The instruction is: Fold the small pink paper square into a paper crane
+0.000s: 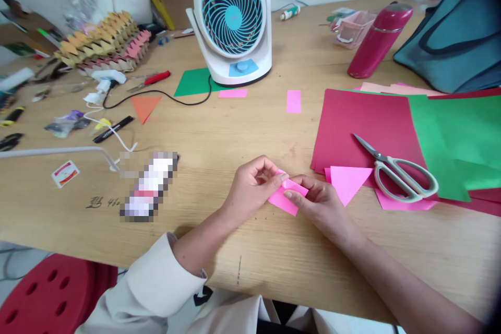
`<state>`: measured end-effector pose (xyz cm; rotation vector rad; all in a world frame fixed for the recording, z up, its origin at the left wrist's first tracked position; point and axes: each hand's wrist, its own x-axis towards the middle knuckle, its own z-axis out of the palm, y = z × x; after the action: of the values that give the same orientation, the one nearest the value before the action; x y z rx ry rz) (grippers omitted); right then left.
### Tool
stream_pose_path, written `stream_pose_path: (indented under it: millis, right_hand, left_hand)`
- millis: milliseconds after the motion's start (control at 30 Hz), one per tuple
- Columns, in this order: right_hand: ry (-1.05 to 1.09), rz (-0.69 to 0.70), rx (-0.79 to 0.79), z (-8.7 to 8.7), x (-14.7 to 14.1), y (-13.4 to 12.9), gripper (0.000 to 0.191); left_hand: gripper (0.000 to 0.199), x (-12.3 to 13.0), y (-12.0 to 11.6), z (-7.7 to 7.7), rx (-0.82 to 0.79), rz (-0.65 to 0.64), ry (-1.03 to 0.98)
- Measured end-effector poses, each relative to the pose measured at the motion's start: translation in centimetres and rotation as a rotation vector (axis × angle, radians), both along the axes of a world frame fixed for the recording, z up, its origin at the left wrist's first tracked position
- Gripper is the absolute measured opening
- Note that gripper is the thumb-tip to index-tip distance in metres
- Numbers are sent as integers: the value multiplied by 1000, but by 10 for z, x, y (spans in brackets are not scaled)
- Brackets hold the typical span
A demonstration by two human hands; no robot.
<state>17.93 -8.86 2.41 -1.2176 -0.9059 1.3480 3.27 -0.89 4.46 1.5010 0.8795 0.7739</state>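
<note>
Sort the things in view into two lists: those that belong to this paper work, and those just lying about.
Likely part of the job:
pink paper, held by left hand and right hand
scissors
pink triangle
red sheets
green sheets

Probably just lying about:
fan
phone
pink bottle
blue bag
red stool

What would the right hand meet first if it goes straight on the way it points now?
Beyond the pink paper it holds, the right hand would probably meet the left hand first, though depth is unclear.
</note>
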Motion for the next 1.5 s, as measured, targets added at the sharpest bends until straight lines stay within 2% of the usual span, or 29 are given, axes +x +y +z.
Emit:
stream_pose_path:
  millis: [367,733,800,933,1000,1267,1500]
  right_hand:
    - [-80,23,16,-1,2,-1,26]
    - [-142,65,29,-2,0,-2,29]
    - [-139,71,20,-1,0,-2,30]
    - [-104,67,6,1,2,-2,32]
    - [-101,66,7,1,3,-2,32]
    - [-210,84,30,-1,1,-3,39]
    - [-243,63,71,-6,2,-4,30]
  left_hand:
    - [23,0,1,2,62,-52,38]
    - [24,-3,1,4,111,-38,99]
    - [23,-5,3,6,104,-78,84]
    - [17,-9,9,9,99,-243,34]
    - [15,-10,12,9,117,-262,49]
    - [19,-9,6,11,312,-170,147]
    - [18,-8,1,12,250,-69,191]
